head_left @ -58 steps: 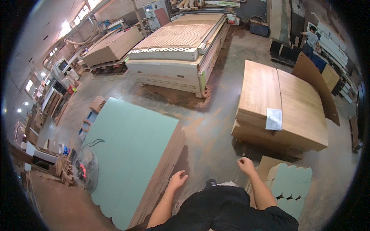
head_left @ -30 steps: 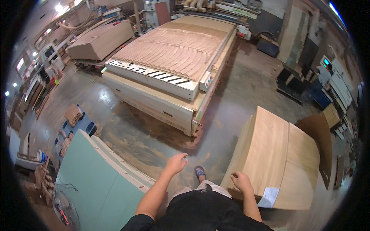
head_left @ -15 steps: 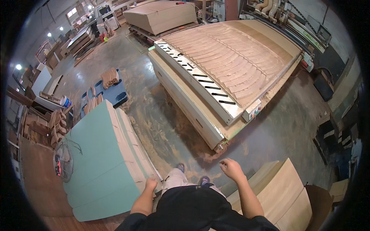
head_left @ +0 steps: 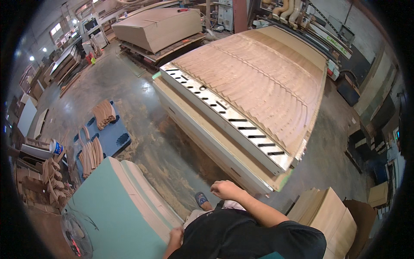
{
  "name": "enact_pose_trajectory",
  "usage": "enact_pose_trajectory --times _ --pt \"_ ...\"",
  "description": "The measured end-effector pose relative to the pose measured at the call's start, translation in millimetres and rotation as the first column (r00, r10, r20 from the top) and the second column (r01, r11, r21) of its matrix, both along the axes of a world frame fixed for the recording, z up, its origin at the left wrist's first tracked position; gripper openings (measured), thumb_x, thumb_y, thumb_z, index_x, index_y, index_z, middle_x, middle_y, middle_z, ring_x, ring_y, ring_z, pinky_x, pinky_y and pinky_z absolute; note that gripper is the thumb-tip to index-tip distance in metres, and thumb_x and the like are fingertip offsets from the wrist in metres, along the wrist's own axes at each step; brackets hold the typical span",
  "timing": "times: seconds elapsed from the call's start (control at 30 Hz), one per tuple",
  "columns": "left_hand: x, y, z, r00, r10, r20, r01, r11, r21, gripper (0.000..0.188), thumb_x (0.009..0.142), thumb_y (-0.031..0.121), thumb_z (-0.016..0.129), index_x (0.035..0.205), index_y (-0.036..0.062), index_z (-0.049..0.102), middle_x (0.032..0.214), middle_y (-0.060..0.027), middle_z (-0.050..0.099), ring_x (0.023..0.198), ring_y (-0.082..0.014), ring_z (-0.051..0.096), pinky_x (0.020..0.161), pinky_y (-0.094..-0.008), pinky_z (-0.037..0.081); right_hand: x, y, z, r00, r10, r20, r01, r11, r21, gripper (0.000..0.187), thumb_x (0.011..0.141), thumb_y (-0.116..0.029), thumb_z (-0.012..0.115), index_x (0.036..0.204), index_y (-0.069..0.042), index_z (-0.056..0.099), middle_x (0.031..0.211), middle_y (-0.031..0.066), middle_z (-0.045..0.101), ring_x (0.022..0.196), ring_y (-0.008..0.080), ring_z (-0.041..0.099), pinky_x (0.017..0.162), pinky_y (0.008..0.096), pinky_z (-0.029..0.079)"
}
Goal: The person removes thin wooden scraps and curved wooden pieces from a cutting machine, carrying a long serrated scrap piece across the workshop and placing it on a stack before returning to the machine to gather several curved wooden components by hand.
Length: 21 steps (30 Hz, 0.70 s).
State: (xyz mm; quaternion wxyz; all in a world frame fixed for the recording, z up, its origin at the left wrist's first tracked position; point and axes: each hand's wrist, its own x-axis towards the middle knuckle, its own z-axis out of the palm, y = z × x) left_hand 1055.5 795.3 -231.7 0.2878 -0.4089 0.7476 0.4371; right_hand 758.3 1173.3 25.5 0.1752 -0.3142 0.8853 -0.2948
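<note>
My right hand [head_left: 226, 190] hangs in front of my body with the fingers loosely curled in and nothing visible in them. It is above the floor, near the front corner of a large machine bed [head_left: 263, 186]. Low down, my left hand [head_left: 176, 236] is beside the edge of a stack of green-faced boards [head_left: 116, 211]; its fingers are too hidden to read. On the bed lies a big wooden sheet [head_left: 250, 82] cut into rows of curved strips. A pale metal beam with black slots [head_left: 224, 113] runs along its near edge.
On the left, a blue pallet [head_left: 114, 144] bears piles of curved wooden pieces [head_left: 92, 156]. A round wire-guarded fan [head_left: 77, 237] lies by the green boards. More pale boards [head_left: 330, 222] stand at the lower right. A tall board stack [head_left: 157, 32] sits at the back.
My view has turned and moved closer to the machine bed. My right hand has swung across in front of my body, and my left hand sits lower, beside the green-faced boards.
</note>
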Motion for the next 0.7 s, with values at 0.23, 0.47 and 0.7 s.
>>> enact_pose_trajectory --times 0.23,0.47,0.7 --pt "-260.0 -163.5 63.7 0.91 0.267 -0.318 -0.274 0.961 0.022 0.048 0.096 -0.002 0.063 0.144 0.0018 0.064 0.115 -0.0137 0.075 0.093 -0.0244 0.071 0.07 -0.0381 0.06 -163.3 -100.1 10.5 0.997 0.044 -0.063 -0.042 0.998 0.042 0.016 0.088 -0.023 0.074 0.097 -0.01 0.077 0.102 0.0115 0.073 0.102 0.0339 0.071 0.088 0.0482 0.057" --pt "-416.4 -317.0 26.9 0.639 0.709 -0.3 -0.518 0.684 0.513 0.044 0.097 -0.006 0.06 0.14 0.0008 0.065 0.111 -0.013 0.075 0.091 -0.0223 0.071 0.067 -0.0331 0.056 -345.9 -216.2 11.0 0.999 -0.001 0.032 -0.002 0.994 0.109 0.03 0.095 -0.037 0.074 0.098 -0.007 0.076 0.107 0.0139 0.073 0.109 0.0368 0.07 0.094 0.0491 0.054" --pt "-467.1 -369.6 54.3 0.951 0.297 -0.082 -0.299 0.954 -0.013 0.039 0.096 0.011 0.074 0.132 -0.0038 0.069 0.093 -0.012 0.072 0.073 -0.0229 0.068 0.064 -0.0385 0.055 -550.6 -380.0 -17.5 0.981 0.151 -0.118 -0.139 0.985 0.101 0.024 0.097 -0.033 0.07 0.104 -0.011 0.077 0.102 0.0094 0.073 0.103 0.0327 0.072 0.089 0.047 0.055"
